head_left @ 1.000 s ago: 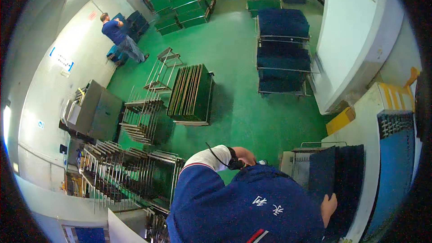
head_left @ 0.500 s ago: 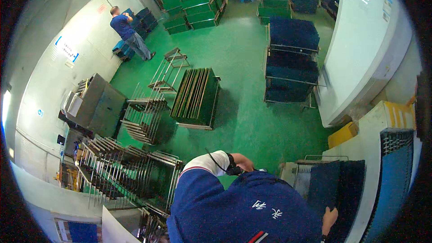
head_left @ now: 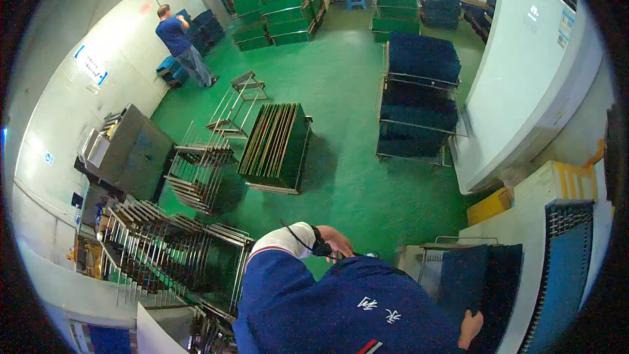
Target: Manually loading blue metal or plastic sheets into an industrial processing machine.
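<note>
My right hand [head_left: 470, 329] is at the near edge of dark blue boards [head_left: 464, 276] in a rack at the lower right, its fingers bent against one board. A darker board [head_left: 503, 282] stands just to the right of it. My left hand [head_left: 337, 242], with a black watch [head_left: 321, 242] on the wrist, is held in front of my blue-shirted body. Its fingers are partly hidden and blurred, and whether it holds anything does not show. A thin black cord [head_left: 296, 236] sticks out by that wrist.
A rack of upright green boards [head_left: 275, 141] stands on the green floor, beside bare metal racks [head_left: 200, 170]. Stacked dark blue boards [head_left: 419, 101] stand right of centre, near a white cabinet [head_left: 517, 78]. A person [head_left: 180, 42] stands by the left wall. Green stacks [head_left: 278, 3] are at the back.
The whole view has shifted a little, so the racks sit farther left in the picture. My left hand shows more of its back; my right hand stays at the dark blue boards.
</note>
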Available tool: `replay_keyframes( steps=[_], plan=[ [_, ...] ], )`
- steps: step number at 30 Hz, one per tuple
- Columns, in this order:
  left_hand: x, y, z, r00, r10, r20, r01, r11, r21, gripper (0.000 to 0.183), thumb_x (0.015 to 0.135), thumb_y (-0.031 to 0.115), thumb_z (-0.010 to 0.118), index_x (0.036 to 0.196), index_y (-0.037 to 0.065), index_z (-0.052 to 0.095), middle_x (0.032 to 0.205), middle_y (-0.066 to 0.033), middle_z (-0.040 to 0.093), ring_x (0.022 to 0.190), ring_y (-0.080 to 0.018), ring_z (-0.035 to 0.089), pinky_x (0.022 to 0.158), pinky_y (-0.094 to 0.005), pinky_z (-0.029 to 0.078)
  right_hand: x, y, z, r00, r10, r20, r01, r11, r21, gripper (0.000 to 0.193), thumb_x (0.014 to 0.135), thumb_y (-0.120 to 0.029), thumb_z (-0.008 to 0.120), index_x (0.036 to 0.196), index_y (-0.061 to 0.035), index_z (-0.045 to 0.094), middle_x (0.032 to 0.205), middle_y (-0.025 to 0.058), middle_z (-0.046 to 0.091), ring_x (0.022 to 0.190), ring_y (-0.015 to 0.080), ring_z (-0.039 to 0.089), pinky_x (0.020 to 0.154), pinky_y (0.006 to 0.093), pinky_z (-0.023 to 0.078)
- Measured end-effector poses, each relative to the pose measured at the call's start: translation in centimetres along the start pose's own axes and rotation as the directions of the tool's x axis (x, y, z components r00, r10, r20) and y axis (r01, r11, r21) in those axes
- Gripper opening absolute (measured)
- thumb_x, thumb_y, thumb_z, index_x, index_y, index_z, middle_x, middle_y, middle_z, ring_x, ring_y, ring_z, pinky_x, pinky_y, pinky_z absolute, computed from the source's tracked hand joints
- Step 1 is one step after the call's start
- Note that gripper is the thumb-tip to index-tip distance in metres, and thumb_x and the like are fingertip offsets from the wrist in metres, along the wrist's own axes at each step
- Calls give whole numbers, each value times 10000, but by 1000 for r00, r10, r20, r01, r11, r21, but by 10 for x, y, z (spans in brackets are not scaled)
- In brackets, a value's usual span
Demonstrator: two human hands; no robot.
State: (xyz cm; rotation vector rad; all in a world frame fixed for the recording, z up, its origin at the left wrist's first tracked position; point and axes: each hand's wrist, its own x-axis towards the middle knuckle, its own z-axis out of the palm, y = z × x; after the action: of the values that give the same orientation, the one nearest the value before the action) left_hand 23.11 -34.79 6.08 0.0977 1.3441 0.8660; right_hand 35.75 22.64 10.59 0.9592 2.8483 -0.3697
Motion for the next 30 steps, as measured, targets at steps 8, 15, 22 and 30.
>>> replay_keyframes(
  steps=[8,15,22,30],
  plan=[
    [7,-11,-12,998,-19,59,20,1000,-15,603,878,530,507,1367,190,408,1285,-9,507,969,-279,574,699,-425,532,-17,-31,-24,998,65,10,-66,997,33,381,760,-176,652,1059,56,601,990,227,625,951,378,590,843,418,450],
    [-3,0,-11,997,-70,26,68,995,76,615,879,543,499,1368,180,409,1310,-13,492,992,-284,584,734,-441,518,-22,-45,-31,990,138,-15,-138,990,-10,394,769,-170,655,1086,55,592,1064,219,610,1007,372,573,871,418,445],
    [-11,2,-10,998,-61,8,60,994,89,597,904,500,482,1380,151,390,1351,-35,467,995,-281,600,791,-463,495,-22,-46,-39,993,104,53,-104,994,10,411,768,-169,662,1101,59,589,1104,220,599,1040,367,563,898,413,441],
    [6,-10,-11,997,-65,-35,66,997,44,548,871,552,515,1250,156,519,1152,-37,572,804,-241,609,618,-379,528,-21,-44,-36,984,164,67,-164,986,-11,473,797,-223,670,1167,47,555,1177,214,571,1115,358,527,949,410,413]
  ],
)
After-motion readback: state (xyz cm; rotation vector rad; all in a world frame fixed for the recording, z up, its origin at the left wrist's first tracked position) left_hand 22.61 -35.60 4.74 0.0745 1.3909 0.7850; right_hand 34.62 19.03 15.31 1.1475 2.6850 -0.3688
